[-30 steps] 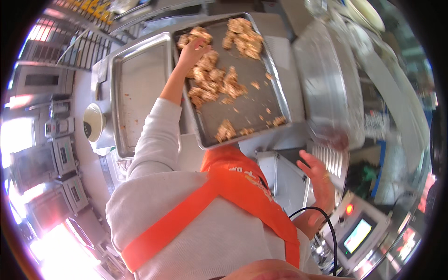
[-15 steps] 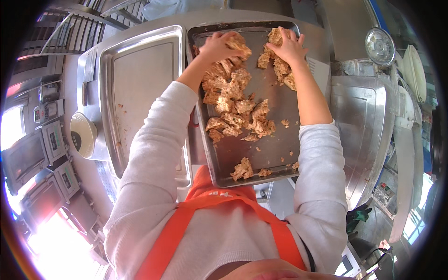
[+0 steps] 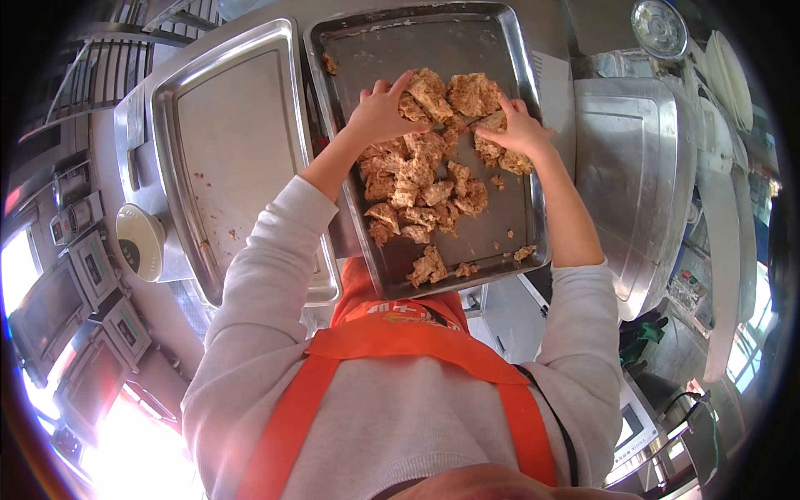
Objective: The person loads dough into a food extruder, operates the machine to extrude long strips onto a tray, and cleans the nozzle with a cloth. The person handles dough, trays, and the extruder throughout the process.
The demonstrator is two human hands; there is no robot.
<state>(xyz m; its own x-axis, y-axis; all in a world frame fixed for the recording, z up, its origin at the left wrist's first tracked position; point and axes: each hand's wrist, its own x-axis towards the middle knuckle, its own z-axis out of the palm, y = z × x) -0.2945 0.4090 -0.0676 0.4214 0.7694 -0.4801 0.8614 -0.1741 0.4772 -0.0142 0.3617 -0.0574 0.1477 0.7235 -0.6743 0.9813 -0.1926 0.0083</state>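
1. Brown clumps [image 3: 412, 178] lie between the left hand [image 3: 385, 114] and right hand [image 3: 523, 135], plus bodyward of them; long axis kinda runs front-to-back.
2. Hands are apart, splayed, cupped against opposite sides.

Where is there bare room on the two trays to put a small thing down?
The right tray is mostly bare between its far rim and the brown chunks, with one small piece at left. The left tray holds only scattered crumbs. It is crowded in the right tray's middle, between the left hand and right hand.
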